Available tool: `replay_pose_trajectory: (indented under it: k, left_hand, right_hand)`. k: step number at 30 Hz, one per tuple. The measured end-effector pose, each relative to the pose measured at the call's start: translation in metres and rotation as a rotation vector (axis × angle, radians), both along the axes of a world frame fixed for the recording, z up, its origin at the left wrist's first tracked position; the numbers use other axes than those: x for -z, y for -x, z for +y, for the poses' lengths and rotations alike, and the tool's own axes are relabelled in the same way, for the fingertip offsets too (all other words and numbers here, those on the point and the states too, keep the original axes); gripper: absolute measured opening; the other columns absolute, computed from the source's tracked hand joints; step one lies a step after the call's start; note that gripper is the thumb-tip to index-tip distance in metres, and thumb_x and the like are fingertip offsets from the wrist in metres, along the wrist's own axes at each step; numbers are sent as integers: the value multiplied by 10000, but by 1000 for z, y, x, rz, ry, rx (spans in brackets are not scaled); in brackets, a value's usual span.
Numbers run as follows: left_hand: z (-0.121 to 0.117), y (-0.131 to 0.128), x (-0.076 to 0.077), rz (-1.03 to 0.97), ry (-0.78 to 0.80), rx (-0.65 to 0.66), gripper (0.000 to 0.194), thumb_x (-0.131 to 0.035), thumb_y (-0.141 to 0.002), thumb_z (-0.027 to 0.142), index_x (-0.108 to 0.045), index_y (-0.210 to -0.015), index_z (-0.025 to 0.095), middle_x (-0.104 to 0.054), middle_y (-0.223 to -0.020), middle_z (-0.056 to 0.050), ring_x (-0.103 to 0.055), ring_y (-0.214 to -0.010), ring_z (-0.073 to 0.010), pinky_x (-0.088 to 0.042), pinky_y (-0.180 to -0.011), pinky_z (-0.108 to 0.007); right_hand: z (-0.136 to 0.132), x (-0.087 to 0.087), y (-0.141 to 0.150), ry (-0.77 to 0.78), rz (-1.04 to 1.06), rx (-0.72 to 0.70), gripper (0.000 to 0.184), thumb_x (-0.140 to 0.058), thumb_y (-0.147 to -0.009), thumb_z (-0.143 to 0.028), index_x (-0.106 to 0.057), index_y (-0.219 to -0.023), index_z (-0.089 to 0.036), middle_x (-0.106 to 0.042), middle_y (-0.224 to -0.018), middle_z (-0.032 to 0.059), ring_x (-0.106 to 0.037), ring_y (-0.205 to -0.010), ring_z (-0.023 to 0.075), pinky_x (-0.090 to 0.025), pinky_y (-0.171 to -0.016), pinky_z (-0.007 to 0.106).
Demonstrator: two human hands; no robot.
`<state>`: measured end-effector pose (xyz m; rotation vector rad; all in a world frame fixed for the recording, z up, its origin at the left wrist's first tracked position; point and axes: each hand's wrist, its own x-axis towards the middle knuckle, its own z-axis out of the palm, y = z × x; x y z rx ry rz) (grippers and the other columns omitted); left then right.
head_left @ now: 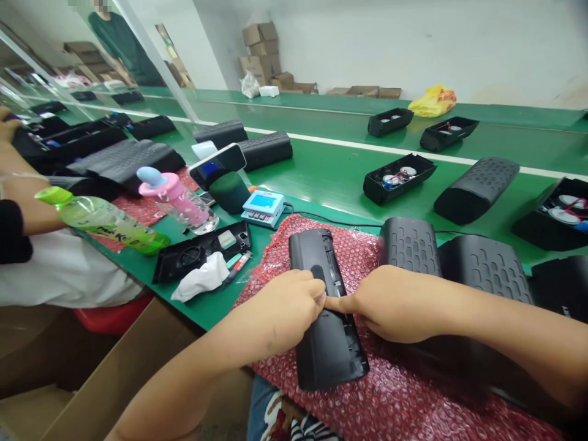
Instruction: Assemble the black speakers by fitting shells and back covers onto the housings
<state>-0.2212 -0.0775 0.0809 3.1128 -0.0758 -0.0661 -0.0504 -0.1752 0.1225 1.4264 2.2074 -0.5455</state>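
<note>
Black speaker housing [328,355], under left hand [287,303], right hand [395,304], on bubble wrap [395,392]

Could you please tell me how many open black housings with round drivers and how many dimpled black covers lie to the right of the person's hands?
Open black housings with round drivers: 4
Dimpled black covers: 3
Total: 7
A black piece at the right edge is left uncounted, as its kind is unclear.

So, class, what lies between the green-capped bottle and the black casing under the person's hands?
In the head view, a black housing panel and a white tissue.
</note>
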Motion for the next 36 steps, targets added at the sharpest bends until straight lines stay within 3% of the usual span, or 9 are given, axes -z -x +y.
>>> replay_pose_trajectory:
  k: [10,24,36]
  left_hand:
    - [0,0,-3,49,-23,17,139,-512,-799,80,-579,-705,158,-537,-683,-12,-418,-595,-163,-272,-555,-315]
    - [-3,-4,-10,156,31,-47,138,-483,-782,56,-536,-703,155,-567,-728,-29,-439,-642,-169,-263,-595,-312]
    - [-1,-3,-8,132,25,3,164,-451,-751,29,-512,-667,156,-547,-719,-30,-437,-644,-171,-269,-601,-323]
  right_hand:
    - [-3,-1,3,20,-70,23,811,-498,-770,-61,-217,-1488,-315,-625,-617,15,-572,-490,170,-261,-428,226]
    - [-2,-6,8,52,-115,11,827,-494,-789,-81,-144,-1503,-307,-658,-671,22,-627,-542,207,-299,-431,244]
    - [1,-9,10,89,-134,19,855,-499,-769,-49,-147,-1504,-307,-668,-712,35,-640,-584,221,-314,-439,257]
